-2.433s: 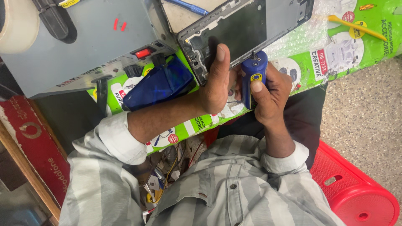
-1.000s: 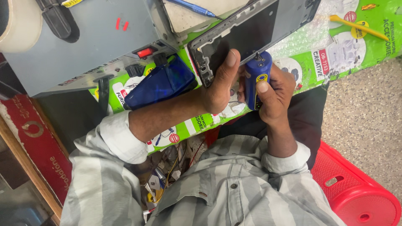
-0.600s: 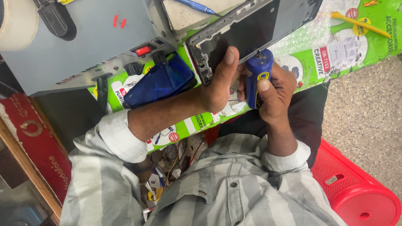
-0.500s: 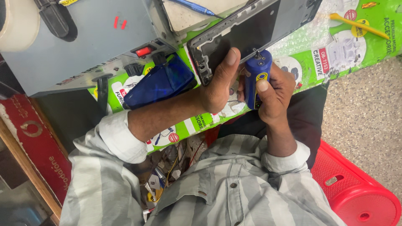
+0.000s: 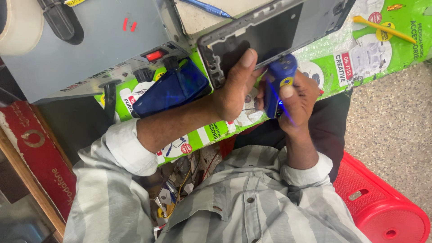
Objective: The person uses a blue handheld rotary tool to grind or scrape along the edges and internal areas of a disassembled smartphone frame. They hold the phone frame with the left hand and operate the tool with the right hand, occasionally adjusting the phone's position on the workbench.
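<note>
Clasping the phone frame (image 5: 270,36), left hand (image 5: 234,87) sits beside right hand (image 5: 294,96) gripping blue tool (image 5: 276,83)

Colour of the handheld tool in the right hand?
Blue plastic handheld tool with a yellow spot; head view.

We see green-and-white printed accessory packages (image 5: 360,58) spread flat under bubble wrap across the tabletop. A flat red box (image 5: 38,157) with pale markings leans at lower left. A small yellow label (image 5: 74,2) peeks at the top edge.

One head-worn camera looks steeply down, close over the person's lap, seemingly tilted.
</note>
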